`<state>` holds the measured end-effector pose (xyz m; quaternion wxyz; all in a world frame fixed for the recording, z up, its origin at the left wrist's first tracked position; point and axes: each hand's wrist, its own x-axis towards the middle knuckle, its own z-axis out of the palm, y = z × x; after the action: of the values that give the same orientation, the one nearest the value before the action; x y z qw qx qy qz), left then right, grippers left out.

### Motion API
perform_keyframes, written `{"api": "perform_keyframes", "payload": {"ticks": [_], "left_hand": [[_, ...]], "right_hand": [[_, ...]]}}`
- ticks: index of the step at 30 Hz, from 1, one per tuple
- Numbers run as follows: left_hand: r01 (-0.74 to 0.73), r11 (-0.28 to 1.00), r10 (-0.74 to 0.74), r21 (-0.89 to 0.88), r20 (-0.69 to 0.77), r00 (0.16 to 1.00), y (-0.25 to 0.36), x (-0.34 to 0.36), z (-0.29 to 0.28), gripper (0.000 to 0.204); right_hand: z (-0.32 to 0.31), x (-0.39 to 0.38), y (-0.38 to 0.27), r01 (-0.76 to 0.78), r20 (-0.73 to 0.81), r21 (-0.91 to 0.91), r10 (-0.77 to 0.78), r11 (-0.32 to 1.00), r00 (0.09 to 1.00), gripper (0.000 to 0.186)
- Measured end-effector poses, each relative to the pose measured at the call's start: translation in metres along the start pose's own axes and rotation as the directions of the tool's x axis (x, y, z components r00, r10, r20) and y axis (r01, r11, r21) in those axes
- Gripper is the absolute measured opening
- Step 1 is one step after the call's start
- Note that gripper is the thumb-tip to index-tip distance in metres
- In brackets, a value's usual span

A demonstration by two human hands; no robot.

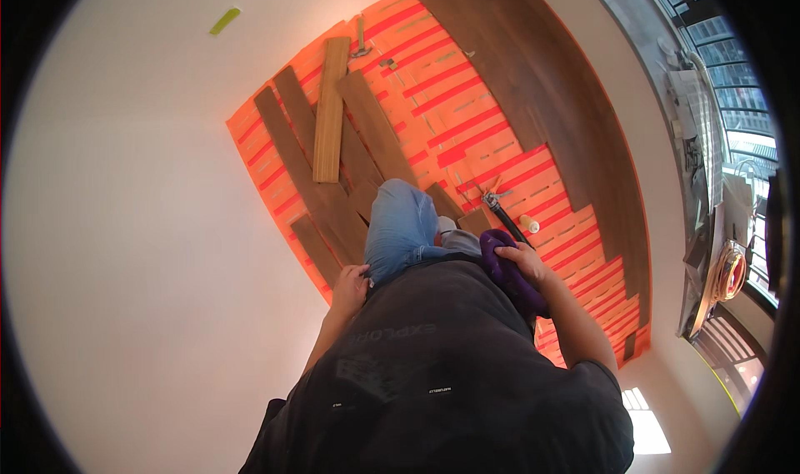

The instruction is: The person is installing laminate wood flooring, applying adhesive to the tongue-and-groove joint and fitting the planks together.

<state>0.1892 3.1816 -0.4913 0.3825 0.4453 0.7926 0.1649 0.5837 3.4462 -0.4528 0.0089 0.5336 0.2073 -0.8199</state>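
My right hand point(523, 259) is closed around a dark purple, curved, soft-looking item point(498, 261), held at my right hip; its exact kind is unclear. At my left hip my left hand point(352, 282) has its fingers curled against my jeans point(402, 224), with a small pale spot at the fingertips that I cannot make out. My raised knee shows between the hands. Just beyond my right hand, a black-handled tool with a metal head point(497, 207) lies beside a small pale wooden cylinder point(528, 223).
Loose brown planks point(312, 174) lie on orange underlayment point(492, 136) with red stripes. A lighter wooden board point(331, 111) lies across them, near a hammer point(361, 40). Fitted brown flooring point(533, 82) runs along the right. Cluttered windowsill point(692, 132) holds a coiled cord point(730, 272).
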Motion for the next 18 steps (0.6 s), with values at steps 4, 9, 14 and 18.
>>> {"api": "perform_keyframes", "payload": {"ticks": [4,9,14,18], "left_hand": [[-0.093,0.995,0.088,0.035,0.111,0.99,0.014,0.122,-0.025,0.034],[-0.478,0.852,0.351,0.214,0.444,0.824,0.033,0.298,-0.079,0.037],[-0.43,0.879,0.127,0.209,0.765,0.631,0.066,0.407,-0.125,0.037],[-0.398,0.894,0.091,0.205,0.788,0.609,0.098,0.476,-0.132,0.03]], "right_hand": [[-0.013,0.036,-0.038,0.034,-0.123,0.108,-0.021,0.994,0.992,0.035],[0.01,0.084,-0.086,0.098,-0.242,0.3,-0.024,0.949,0.97,0.039],[0.047,0.072,-0.1,-0.021,-0.176,0.463,0.116,0.886,0.977,0.037],[0.065,0.084,-0.094,-0.004,-0.225,0.608,0.177,0.794,0.958,0.035]]}}
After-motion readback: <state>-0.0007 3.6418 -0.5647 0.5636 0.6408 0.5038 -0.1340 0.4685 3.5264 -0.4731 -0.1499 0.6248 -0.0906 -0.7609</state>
